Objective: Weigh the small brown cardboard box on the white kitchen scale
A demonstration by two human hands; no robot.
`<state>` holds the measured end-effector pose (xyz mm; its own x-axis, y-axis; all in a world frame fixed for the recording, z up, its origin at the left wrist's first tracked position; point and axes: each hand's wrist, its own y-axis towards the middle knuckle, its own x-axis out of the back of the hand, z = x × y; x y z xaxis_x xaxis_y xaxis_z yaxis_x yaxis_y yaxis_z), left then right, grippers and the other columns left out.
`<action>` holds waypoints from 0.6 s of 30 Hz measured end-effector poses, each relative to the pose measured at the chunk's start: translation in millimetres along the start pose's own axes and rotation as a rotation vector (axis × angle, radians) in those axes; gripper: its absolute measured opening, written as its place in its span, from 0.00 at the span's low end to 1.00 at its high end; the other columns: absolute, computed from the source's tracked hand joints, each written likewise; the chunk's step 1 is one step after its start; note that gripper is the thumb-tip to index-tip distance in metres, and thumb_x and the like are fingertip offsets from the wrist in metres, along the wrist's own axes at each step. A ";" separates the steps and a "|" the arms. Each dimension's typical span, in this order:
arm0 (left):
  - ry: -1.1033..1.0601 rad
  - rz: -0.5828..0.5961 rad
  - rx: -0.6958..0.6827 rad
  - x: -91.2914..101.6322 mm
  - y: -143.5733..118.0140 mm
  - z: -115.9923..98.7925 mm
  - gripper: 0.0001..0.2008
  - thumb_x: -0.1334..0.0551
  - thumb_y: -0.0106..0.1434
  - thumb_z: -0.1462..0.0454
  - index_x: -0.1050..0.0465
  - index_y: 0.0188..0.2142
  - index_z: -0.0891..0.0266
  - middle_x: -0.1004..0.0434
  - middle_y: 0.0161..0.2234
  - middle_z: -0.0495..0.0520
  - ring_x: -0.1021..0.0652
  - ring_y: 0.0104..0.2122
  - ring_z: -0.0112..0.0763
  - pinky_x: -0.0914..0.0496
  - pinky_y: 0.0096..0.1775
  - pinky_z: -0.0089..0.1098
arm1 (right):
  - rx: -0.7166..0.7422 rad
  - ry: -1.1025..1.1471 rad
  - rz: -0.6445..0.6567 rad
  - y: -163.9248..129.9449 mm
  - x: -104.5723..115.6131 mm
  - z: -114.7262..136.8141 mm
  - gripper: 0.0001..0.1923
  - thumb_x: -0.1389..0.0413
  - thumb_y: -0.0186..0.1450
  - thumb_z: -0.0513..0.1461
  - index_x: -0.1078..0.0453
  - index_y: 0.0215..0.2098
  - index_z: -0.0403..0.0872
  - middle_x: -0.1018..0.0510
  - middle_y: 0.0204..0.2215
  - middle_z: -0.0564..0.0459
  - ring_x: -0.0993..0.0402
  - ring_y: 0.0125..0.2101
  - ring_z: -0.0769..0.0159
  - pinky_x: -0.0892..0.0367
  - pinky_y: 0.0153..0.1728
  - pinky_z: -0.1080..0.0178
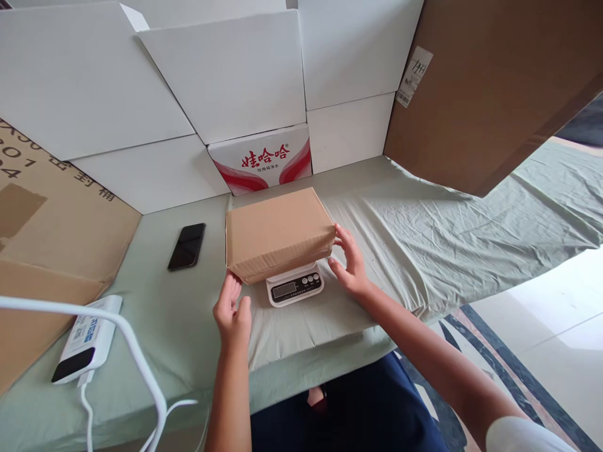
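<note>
A closed brown cardboard box [280, 229] is over a small white digital scale [296, 285] and hides its weighing plate. Whether the box's full weight rests on the scale, I cannot tell. The scale's front panel, with a dark display and buttons, faces me. My left hand [232, 307] is at the box's near left corner, fingers tucked against its lower edge and thumb apart. At the right end, my right hand [349, 260] has its fingertips on the box's side, with the thumb lower down by the bottom edge. Between them the two hands hold the box.
A black phone [187, 247] lies left of the box. Farther left are a white power bank [89, 339] and a white cable [136, 351]. White cartons [226, 75] line the back; large brown cartons [480, 88] flank both sides. A green cloth [179, 339] covers the table.
</note>
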<state>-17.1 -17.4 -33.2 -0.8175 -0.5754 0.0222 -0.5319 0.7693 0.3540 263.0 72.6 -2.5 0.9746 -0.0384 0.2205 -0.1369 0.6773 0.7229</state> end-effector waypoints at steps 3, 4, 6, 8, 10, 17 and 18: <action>0.007 0.016 0.033 0.5 -0.5 3.8 0.36 0.32 0.55 0.62 0.29 0.65 0.65 0.23 0.60 0.69 0.25 0.63 0.57 0.32 0.64 0.54 | -0.004 -0.018 0.007 -1.7 -0.2 -1.4 0.33 0.48 0.74 0.51 0.49 0.75 0.63 0.34 0.70 0.46 0.35 0.67 0.47 0.23 0.53 0.45; 0.009 0.012 0.042 0.4 -0.8 4.5 0.37 0.32 0.55 0.62 0.29 0.65 0.65 0.23 0.60 0.69 0.25 0.63 0.57 0.31 0.63 0.54 | -0.006 -0.019 0.009 -2.3 -0.1 -1.5 0.33 0.48 0.74 0.51 0.49 0.75 0.63 0.34 0.70 0.46 0.35 0.67 0.47 0.23 0.53 0.45; 0.008 -0.002 0.050 -0.4 0.2 2.5 0.37 0.31 0.53 0.62 0.28 0.64 0.65 0.22 0.59 0.70 0.24 0.61 0.58 0.31 0.63 0.56 | -0.012 -0.016 0.007 -1.4 0.2 -0.2 0.33 0.48 0.74 0.51 0.48 0.75 0.63 0.34 0.70 0.46 0.34 0.67 0.47 0.23 0.53 0.45; -0.005 -0.003 0.033 -2.9 7.1 -6.0 0.37 0.32 0.53 0.63 0.27 0.63 0.66 0.21 0.58 0.71 0.23 0.61 0.59 0.31 0.62 0.56 | -0.015 -0.008 -0.007 5.3 0.5 3.1 0.34 0.48 0.73 0.52 0.48 0.75 0.63 0.34 0.70 0.46 0.34 0.67 0.46 0.23 0.54 0.45; -0.035 0.010 -0.023 -8.4 24.1 -20.1 0.37 0.32 0.52 0.64 0.28 0.63 0.66 0.22 0.59 0.70 0.23 0.61 0.58 0.31 0.63 0.56 | -0.016 0.005 -0.026 20.9 -0.5 6.6 0.35 0.48 0.73 0.55 0.49 0.75 0.63 0.35 0.70 0.46 0.34 0.67 0.46 0.24 0.56 0.44; -0.157 0.109 -0.130 -52.3 126.2 -29.2 0.34 0.35 0.51 0.67 0.27 0.59 0.60 0.22 0.59 0.64 0.25 0.63 0.49 0.34 0.65 0.49 | -0.074 0.073 -0.032 98.2 -33.6 -30.0 0.40 0.51 0.70 0.63 0.51 0.75 0.60 0.40 0.74 0.48 0.36 0.68 0.45 0.28 0.61 0.44; -0.170 0.104 -0.097 -58.0 134.1 -20.4 0.33 0.34 0.50 0.66 0.27 0.58 0.61 0.22 0.58 0.65 0.24 0.62 0.49 0.34 0.65 0.49 | -0.101 0.079 -0.020 101.3 -40.2 -41.3 0.40 0.52 0.70 0.63 0.51 0.75 0.59 0.40 0.73 0.48 0.36 0.68 0.46 0.29 0.61 0.44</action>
<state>-36.5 113.5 32.1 -0.8965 -0.4333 -0.0921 -0.4262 0.7870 0.4461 217.3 173.2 34.8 0.9885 0.0024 0.1512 -0.1022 0.7476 0.6563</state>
